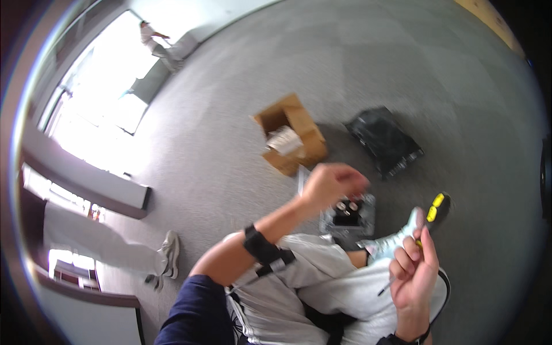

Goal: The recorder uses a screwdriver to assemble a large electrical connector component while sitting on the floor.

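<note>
extending from both sides of the right hand (413, 270), a slim tool (435, 211) was noted, apparently a screwdriver. it was judged light and stiff, with little risk of slipping; hold was considered best taken at the thick handle, not the thin shaft. the handle appeared yellow and black, on the far side of the fist; a thin shaft with a dark tip was seen at the near left. the right fingers were curled closely around its middle.

the left hand (336, 181) was found above the far edge of a translucent plastic tray (370, 217), blurred; nothing could be seen in its grasp, and the finger spacing could not be determined. the tray was judged light, rigid and possibly brittle, best lifted by its rim. a dark insert and round, shiny pieces (353, 206) were observed within; their finer detail was not legible.

a brown carton (313, 144) with raised flaps was recorded at the far left of the tray, and a black plastic bag (382, 141) at the far right, both resting on grey carpet (489, 161).
</note>
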Action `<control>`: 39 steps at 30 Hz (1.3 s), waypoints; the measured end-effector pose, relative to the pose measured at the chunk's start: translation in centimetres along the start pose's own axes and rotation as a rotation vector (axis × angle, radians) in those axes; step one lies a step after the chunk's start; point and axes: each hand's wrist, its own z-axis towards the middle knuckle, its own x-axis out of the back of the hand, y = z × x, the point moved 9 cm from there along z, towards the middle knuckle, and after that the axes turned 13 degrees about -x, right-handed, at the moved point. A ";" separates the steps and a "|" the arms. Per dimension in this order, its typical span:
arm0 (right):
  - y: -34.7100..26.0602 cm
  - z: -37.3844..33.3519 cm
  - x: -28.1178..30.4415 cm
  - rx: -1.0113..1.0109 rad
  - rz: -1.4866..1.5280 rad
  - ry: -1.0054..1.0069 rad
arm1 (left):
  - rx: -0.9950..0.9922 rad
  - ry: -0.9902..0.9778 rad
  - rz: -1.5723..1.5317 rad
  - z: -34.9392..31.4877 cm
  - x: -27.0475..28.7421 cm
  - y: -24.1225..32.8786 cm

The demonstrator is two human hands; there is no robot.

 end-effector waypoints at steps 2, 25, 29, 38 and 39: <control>0.8 0.1 -0.1 0.016 -0.085 0.118 | -0.058 -0.105 -0.090 -3.2 -1.8 4.1; 8.9 5.2 -3.6 -0.353 -0.612 0.029 | -0.549 -0.022 0.159 -10.5 4.2 7.6; 9.2 5.9 -1.9 -0.406 -0.600 0.076 | -0.514 -0.090 0.175 -10.1 3.6 6.4; 8.4 5.5 -1.5 -0.321 -0.565 0.108 | -0.475 -0.078 0.176 -9.9 2.2 5.7; 8.4 5.4 -1.4 -0.318 -0.564 0.112 | -0.500 -0.068 0.187 -10.0 2.2 5.9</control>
